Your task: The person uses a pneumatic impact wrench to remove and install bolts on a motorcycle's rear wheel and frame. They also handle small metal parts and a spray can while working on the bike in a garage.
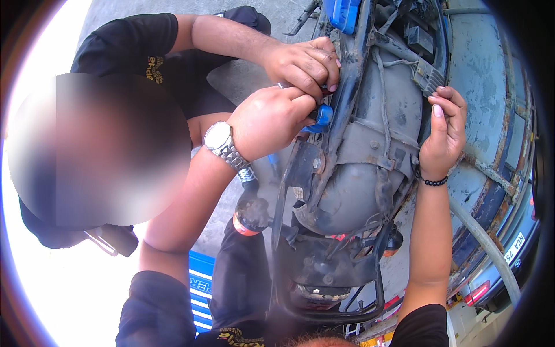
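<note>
A stripped motorcycle frame with a dusty grey rear mudguard lies before me. My left hand, with a metal watch at the wrist, is closed at the frame's left rail beside a blue plastic part. Something dark shows at its fingertips, too hidden to name. A co-worker's hand works right above it, fingers bent around a small red piece mostly covered. On the far side, my right hand, wearing a beaded bracelet, has loosely curled fingers and a raised thumb. Its fingertips are next to a finned metal block on wires.
The co-worker crouches at the left, a black sleeve close to my arm. A bent tube rack and orange indicator lamps sit at the near end. Along the right stand a rusty blue-grey metal structure and a car.
</note>
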The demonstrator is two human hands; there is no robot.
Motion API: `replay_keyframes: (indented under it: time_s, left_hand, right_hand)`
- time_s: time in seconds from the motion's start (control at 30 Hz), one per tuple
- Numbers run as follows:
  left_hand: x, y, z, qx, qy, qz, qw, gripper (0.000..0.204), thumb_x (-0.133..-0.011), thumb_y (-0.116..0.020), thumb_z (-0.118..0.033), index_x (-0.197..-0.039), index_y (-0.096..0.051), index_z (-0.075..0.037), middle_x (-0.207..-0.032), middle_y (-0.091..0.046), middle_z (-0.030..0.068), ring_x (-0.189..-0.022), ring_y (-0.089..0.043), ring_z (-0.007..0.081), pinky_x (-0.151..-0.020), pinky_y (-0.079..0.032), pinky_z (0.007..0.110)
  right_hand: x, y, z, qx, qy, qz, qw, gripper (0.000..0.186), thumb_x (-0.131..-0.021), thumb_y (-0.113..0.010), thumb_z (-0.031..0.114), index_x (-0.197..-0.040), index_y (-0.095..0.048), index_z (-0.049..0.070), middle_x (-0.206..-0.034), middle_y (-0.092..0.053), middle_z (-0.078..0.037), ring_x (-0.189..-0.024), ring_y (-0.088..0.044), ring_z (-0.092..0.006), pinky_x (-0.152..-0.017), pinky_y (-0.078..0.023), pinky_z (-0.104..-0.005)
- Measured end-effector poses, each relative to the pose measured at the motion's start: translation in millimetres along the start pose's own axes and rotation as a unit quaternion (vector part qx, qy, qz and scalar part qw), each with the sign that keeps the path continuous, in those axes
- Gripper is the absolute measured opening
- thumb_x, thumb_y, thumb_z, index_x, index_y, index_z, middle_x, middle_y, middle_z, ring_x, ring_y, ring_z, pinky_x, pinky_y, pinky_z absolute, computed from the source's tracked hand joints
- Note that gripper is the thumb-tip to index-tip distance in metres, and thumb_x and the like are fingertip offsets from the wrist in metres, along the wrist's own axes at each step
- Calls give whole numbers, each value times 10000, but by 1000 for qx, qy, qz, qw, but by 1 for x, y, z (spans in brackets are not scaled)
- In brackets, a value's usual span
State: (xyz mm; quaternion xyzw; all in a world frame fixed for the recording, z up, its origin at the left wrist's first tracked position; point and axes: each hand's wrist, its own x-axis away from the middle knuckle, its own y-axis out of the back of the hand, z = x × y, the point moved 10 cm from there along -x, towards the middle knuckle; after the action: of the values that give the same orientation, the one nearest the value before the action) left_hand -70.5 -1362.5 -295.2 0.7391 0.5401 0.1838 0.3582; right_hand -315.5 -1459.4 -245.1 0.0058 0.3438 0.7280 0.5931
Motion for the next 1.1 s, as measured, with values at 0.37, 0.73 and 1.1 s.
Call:
replay_keyframes:
  time_s: [0.37, 0.73, 1.1]
  left_hand:
    - [-2, -2, -24, -170, -10, 6, 985, 103, -790, -664, -88, -886, -683, -56, -898, -669, 85, -874, -688, 275, -797, -558, 391]
    - [-11, 0, -24, -157, 42, 19, 987, 156, -728, -747, -96, -857, -678, -40, -909, -674, 104, -928, -694, 283, -814, -577, 390]
    - [-17, 0, -32, -213, 59, 26, 975, 143, -787, -688, -110, -920, -691, -59, -889, -679, 87, -863, -709, 244, -792, -581, 376]
  right_hand:
    - [0, 0, 1, -9, 19, -2, 1000, 139, -992, -575, 4, -1025, -709, -3, -1255, -611, -114, -1170, -575, -189, -1024, -465, -326]
    - [1, 0, 0, -23, 13, 3, 1000, 172, -997, -524, -10, -1039, -690, -22, -1273, -615, -131, -1201, -571, -204, -1071, -449, -353]
    - [0, 1, 0, -40, 8, -8, 999, 115, -975, -578, -3, -1012, -687, -8, -1245, -610, -125, -1145, -580, -195, -1012, -473, -330]
